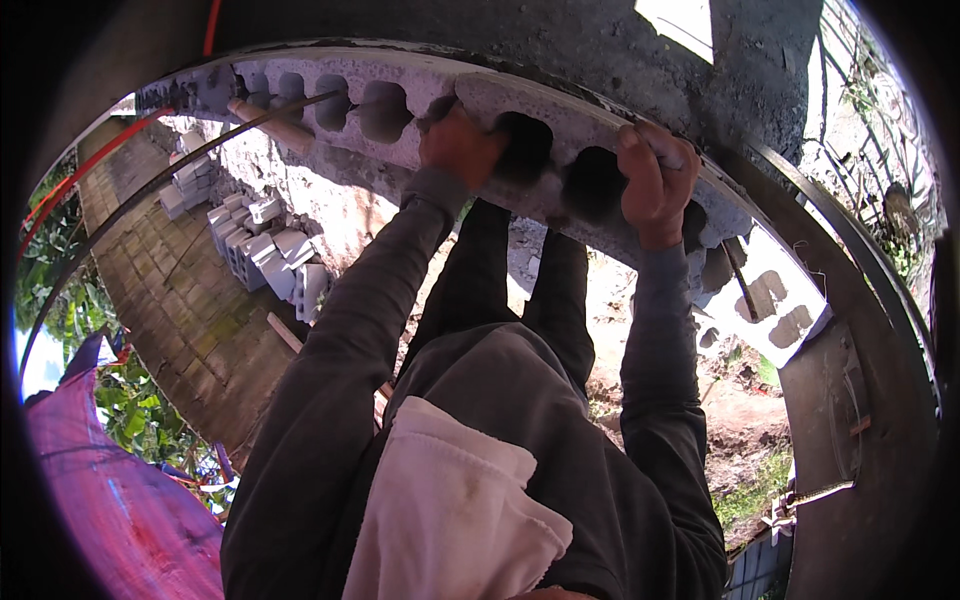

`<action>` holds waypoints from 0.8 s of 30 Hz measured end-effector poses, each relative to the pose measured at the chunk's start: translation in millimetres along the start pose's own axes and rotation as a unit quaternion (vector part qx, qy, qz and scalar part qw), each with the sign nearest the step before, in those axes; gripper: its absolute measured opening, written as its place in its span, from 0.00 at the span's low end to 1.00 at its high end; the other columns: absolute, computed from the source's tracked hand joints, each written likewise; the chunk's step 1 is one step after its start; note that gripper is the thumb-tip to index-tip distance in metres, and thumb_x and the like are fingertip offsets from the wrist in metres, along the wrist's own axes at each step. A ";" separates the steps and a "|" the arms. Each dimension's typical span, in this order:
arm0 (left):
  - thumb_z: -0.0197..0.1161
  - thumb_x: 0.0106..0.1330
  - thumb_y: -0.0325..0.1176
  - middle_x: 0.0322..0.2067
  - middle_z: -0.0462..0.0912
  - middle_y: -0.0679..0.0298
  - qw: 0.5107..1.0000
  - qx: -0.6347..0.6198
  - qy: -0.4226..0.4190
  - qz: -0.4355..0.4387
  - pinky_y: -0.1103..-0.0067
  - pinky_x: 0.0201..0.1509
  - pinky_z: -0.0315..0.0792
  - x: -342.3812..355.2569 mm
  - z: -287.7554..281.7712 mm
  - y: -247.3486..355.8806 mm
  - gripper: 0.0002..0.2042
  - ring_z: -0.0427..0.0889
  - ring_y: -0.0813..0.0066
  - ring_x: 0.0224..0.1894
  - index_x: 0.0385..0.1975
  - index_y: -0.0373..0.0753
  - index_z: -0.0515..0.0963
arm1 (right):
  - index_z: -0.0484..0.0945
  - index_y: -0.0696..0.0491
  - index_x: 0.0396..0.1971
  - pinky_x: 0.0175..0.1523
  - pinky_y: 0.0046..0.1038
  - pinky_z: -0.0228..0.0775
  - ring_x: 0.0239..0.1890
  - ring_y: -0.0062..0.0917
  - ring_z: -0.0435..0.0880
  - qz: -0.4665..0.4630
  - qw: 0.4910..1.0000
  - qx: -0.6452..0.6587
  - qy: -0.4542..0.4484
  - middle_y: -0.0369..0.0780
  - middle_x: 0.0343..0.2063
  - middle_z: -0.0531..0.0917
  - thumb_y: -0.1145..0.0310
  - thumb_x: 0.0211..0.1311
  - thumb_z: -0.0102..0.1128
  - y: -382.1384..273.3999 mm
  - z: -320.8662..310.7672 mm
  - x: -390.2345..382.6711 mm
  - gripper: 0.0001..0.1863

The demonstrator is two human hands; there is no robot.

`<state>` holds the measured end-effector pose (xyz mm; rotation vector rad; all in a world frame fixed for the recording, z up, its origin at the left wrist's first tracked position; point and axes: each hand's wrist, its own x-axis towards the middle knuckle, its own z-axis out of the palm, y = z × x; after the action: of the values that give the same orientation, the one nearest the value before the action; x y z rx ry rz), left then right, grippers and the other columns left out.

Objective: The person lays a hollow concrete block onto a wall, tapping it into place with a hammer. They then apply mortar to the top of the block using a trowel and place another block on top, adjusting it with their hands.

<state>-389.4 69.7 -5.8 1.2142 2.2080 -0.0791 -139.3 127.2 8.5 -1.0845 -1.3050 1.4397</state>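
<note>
A row of hollow grey concrete blocks (420, 160) runs across in front of me, with dark openings along its top. My left hand (460, 147) is closed on a concrete block in the middle of the row, its fingertips partly hidden at a hollow. Farther right, my right hand (657, 187) is curled into a fist at the row's far edge, beside another opening. What its fingers hold, if anything, is hidden. A thin rod (180, 165) curves from a hollow toward the left, and a rounded wooden piece (272, 126) lies against the blocks.
Loose grey blocks (265, 250) are piled at the left beside a brownish tiled surface (160, 290). At right, a short rod (740, 280) leans by a sunlit block end (785, 315). A dark wall (560, 55) rises beyond the row. A pale cloth (455, 500) hangs at my front.
</note>
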 end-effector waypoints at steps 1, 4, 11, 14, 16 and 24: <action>0.69 0.56 0.54 0.46 0.85 0.47 1.000 -0.001 0.008 0.012 0.57 0.58 0.75 2.7 3.4 -3.0 0.32 0.83 0.45 0.52 0.51 0.33 0.75 | 0.70 0.60 0.18 0.22 0.29 0.52 0.16 0.19 0.59 0.006 1.000 0.009 0.000 0.37 0.12 0.65 0.71 0.61 0.58 -1.7 -0.4 0.4 0.14; 0.69 0.56 0.54 0.45 0.86 0.48 1.000 0.006 0.029 0.005 0.57 0.57 0.75 3.7 7.7 -6.9 0.32 0.83 0.44 0.52 0.51 0.34 0.74 | 0.71 0.60 0.19 0.22 0.29 0.53 0.15 0.21 0.61 -0.071 0.995 0.073 0.012 0.38 0.12 0.64 0.71 0.60 0.58 -41.0 9.1 3.3 0.13; 0.69 0.56 0.55 0.42 0.87 0.46 0.999 -0.008 0.033 -0.007 0.56 0.56 0.75 0.8 1.0 4.3 0.32 0.84 0.44 0.49 0.51 0.34 0.75 | 0.73 0.60 0.18 0.22 0.27 0.56 0.14 0.22 0.67 -0.009 1.000 0.009 -0.005 0.38 0.12 0.67 0.73 0.57 0.57 -4.7 6.9 9.6 0.10; 0.69 0.56 0.54 0.42 0.86 0.46 0.999 -0.008 0.030 -0.013 0.56 0.56 0.75 -1.4 0.4 3.0 0.32 0.84 0.44 0.49 0.52 0.33 0.74 | 0.72 0.59 0.17 0.22 0.29 0.56 0.13 0.26 0.66 -0.040 0.999 0.031 -0.018 0.39 0.12 0.66 0.73 0.57 0.56 -30.3 10.2 12.0 0.10; 0.70 0.56 0.53 0.42 0.86 0.46 1.000 -0.005 0.027 -0.011 0.56 0.56 0.76 0.6 1.6 3.9 0.32 0.84 0.44 0.49 0.52 0.34 0.74 | 0.71 0.59 0.17 0.21 0.30 0.56 0.12 0.29 0.66 -0.096 0.991 0.073 -0.053 0.40 0.12 0.66 0.73 0.56 0.56 -41.9 9.7 15.6 0.10; 0.70 0.55 0.53 0.40 0.86 0.44 1.000 -0.002 0.029 -0.009 0.56 0.53 0.77 -2.3 1.5 2.1 0.32 0.85 0.42 0.46 0.53 0.35 0.74 | 0.68 0.58 0.14 0.21 0.37 0.55 0.12 0.38 0.66 -0.071 0.994 0.034 -0.082 0.43 0.11 0.64 0.72 0.55 0.57 -32.2 20.0 20.1 0.13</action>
<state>-386.1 68.6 -5.3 1.2081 2.2692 -0.0464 -161.6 144.1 41.1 -0.8262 -1.4068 1.4791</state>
